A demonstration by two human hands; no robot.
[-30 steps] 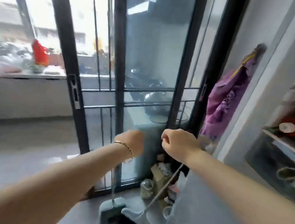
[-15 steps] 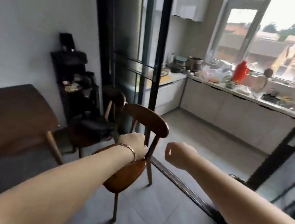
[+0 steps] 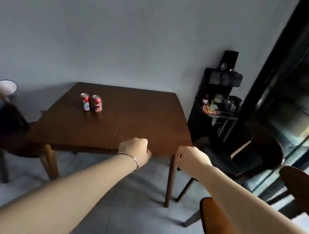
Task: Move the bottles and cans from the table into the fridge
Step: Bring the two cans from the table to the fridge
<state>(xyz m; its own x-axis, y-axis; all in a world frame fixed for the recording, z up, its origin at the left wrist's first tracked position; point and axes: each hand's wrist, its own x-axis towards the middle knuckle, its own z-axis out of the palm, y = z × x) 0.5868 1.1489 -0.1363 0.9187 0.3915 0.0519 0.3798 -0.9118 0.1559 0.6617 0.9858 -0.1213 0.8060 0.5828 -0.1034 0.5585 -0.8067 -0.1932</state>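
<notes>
Step in hand, my read: approach the table (image 3: pixel 129 127) for a pickup. Left hand (image 3: pixel 134 150) and right hand (image 3: pixel 191 159) are both out in front, short of the table's near edge, fingers curled into fists, nothing held. 2 cans stand upright on the far-left part of the table top: a red can with a pale lower band (image 3: pixel 85 102) and a darker red can (image 3: pixel 96 103) just beside it, touching or nearly so. No bottles on the table; fridge not in view. To do it well: close in on the table's near-left side to shorten the reach, uncurl both hands before arrival, take 1 can per hand around mid-body, lift straight up. Mind the wooden chair (image 3: pixel 219 232) off the table's near-right corner when turning away.
</notes>
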